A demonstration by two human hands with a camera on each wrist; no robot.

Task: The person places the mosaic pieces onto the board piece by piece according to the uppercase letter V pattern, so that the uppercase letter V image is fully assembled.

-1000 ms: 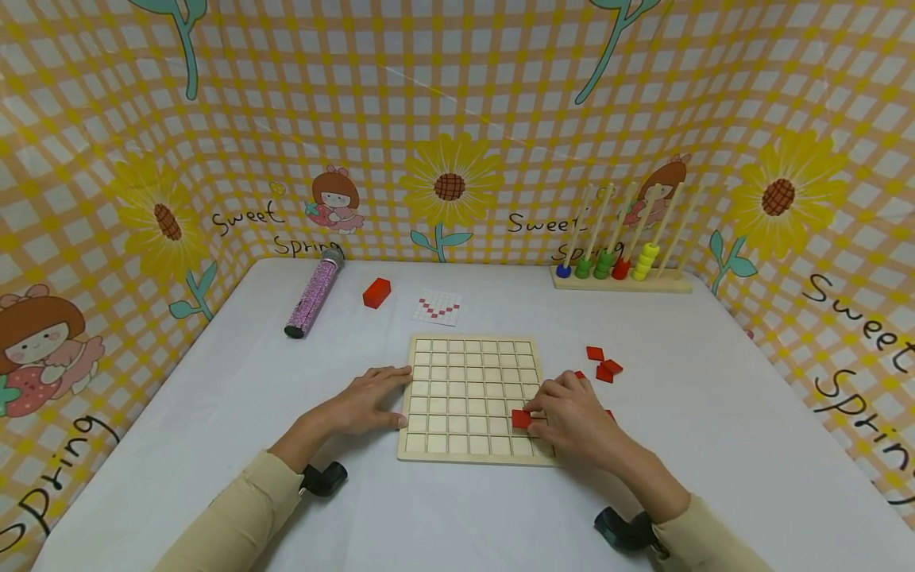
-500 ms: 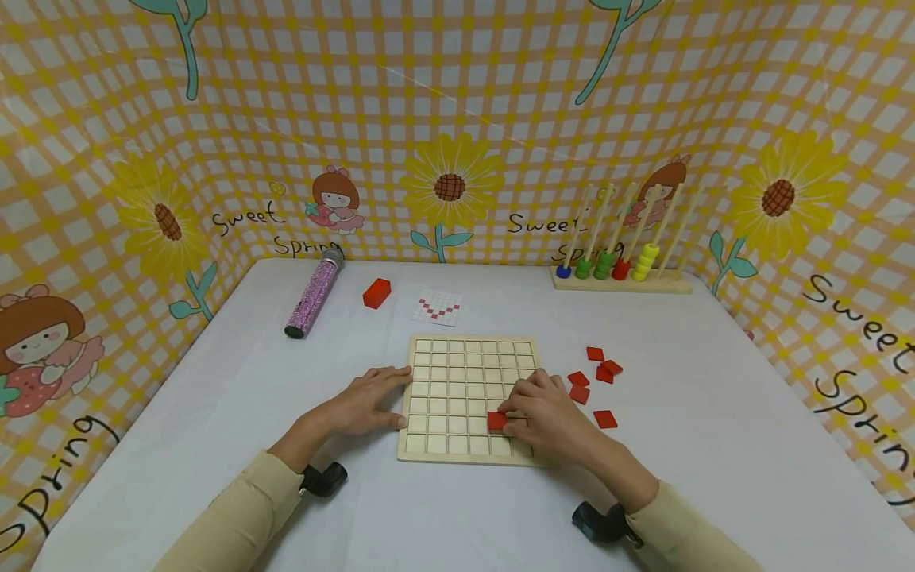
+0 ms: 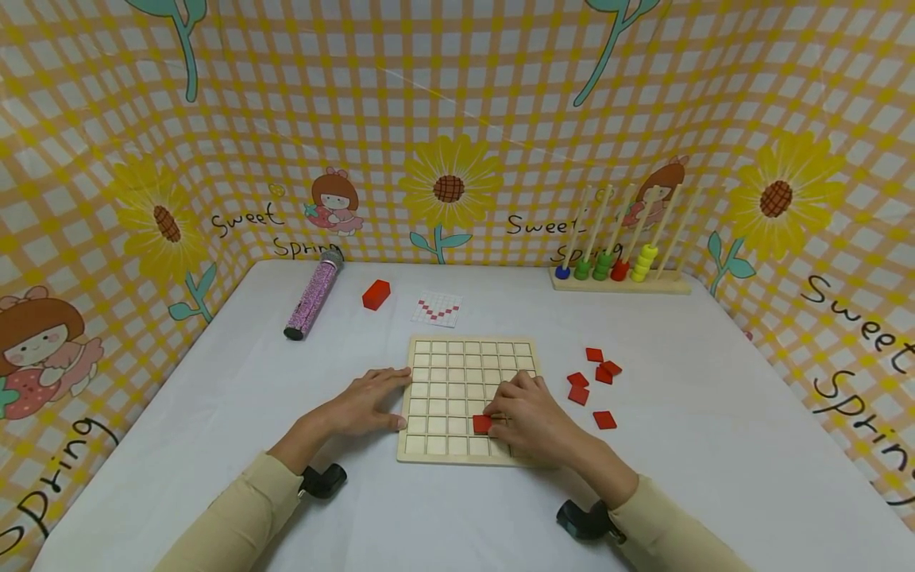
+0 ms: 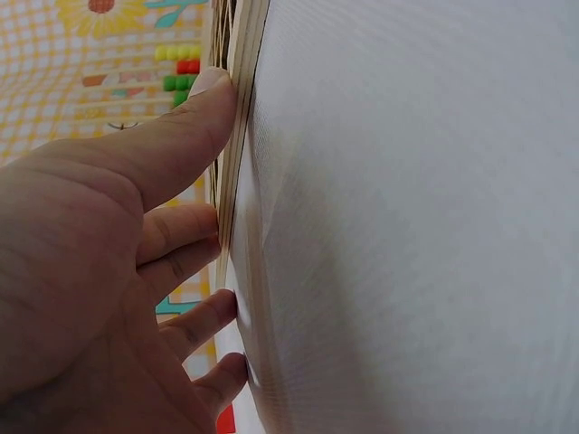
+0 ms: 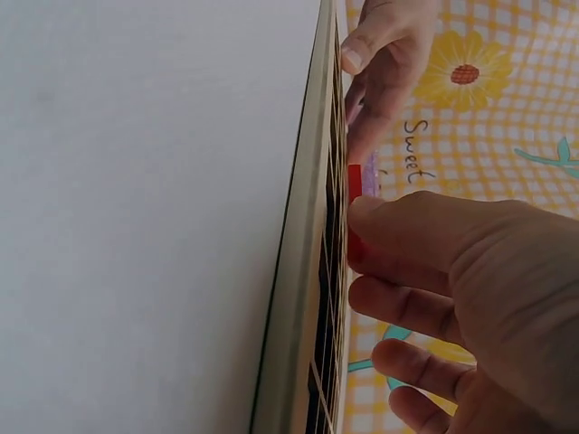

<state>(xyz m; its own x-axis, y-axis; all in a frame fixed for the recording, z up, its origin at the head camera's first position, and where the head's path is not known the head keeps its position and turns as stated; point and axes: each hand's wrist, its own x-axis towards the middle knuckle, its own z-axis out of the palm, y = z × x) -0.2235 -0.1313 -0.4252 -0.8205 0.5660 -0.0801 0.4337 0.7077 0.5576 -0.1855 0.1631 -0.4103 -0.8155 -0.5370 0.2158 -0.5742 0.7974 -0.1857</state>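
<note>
A square wooden grid board (image 3: 438, 427) lies on the white table in the head view. My left hand (image 3: 364, 403) rests against its left edge, thumb and fingertips touching the rim, fingers fairly straight. Between thumb and fingers, my right hand (image 3: 532, 417) pinches a red square tile (image 3: 482, 425) over the lower middle of the grid. The right wrist view shows that red tile (image 5: 355, 181) held close over the board's surface, partly hidden by the thumb. Several loose red tiles (image 3: 604, 419) lie on the table to the right of the board.
Behind the board lies a small card (image 3: 438, 310) with a red V pattern of squares. A red block (image 3: 376, 295) and a glittery purple microphone (image 3: 312, 298) are at the back left. A bead abacus (image 3: 620, 282) stands at the back right, before a patterned cloth.
My right hand has carried the red tile leftward across the board, from its right side toward the lower middle. Loose tiles it was covering now show. The left hand has stayed put.
</note>
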